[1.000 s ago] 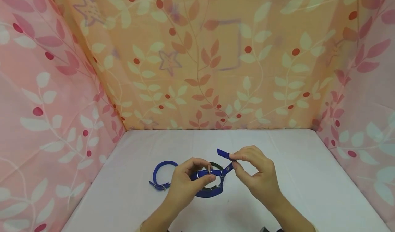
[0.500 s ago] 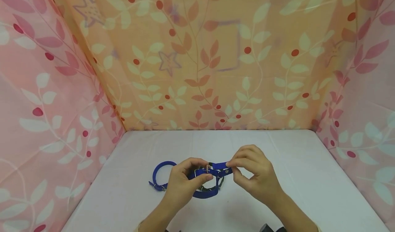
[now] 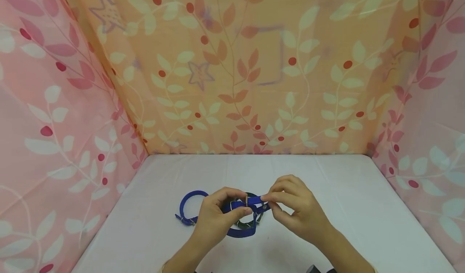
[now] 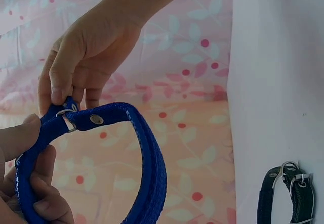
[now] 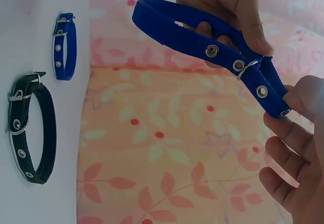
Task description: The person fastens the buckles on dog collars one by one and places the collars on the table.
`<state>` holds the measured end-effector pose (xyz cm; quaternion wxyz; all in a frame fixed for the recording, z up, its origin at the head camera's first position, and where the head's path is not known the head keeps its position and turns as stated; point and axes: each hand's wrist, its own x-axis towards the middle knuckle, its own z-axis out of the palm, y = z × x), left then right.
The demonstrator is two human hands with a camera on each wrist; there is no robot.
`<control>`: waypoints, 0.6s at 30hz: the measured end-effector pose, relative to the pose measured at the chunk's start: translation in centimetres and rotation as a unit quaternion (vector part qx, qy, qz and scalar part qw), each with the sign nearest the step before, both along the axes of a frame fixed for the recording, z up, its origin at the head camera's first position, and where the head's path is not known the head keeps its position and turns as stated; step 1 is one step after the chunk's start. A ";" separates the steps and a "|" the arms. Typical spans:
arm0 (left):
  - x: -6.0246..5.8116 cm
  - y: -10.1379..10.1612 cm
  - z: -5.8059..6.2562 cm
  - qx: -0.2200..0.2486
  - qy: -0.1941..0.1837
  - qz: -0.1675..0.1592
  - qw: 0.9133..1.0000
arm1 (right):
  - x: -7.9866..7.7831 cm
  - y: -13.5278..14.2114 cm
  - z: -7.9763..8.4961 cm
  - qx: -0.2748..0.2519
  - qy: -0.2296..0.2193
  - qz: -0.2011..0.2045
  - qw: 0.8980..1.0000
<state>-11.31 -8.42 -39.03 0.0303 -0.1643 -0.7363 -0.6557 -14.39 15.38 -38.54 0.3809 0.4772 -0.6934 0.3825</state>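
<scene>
My left hand [image 3: 214,214] grips a blue collar [image 3: 240,233] near its metal buckle, thumb and fingers on either side of the band. My right hand [image 3: 299,206] pinches the collar's eyelet strap, which folds back so its free end lies at the buckle prong. In the right wrist view the collar [image 5: 177,36] shows as a raised loop with metal eyelets [image 5: 212,50] and a D-ring around the strap. The left wrist view shows the band [image 4: 152,168] hanging in a curve. The buckle is partly hidden behind my left fingers.
A second blue collar [image 3: 183,204], buckled into a ring, lies on the white table [image 3: 145,232] to the left. A dark green collar [image 5: 49,133] lies beneath the held one. Patterned pink and orange cloth walls [image 3: 232,103] enclose the table at the back and sides.
My right hand has moved slightly left and down. The strap's free end, raised and apart from the buckle before, has come down to the prong. The left hand has hardly moved.
</scene>
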 end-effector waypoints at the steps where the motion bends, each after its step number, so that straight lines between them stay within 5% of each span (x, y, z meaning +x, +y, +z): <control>1: 0.0 0.0 0.0 -0.001 -0.002 -0.001 1.000 | 0.0 -0.1 0.0 0.002 0.002 0.003 1.000; 18: -0.2 0.0 -0.2 -0.022 0.011 -0.013 1.000 | 0.1 -0.3 -0.3 0.048 0.006 0.015 0.999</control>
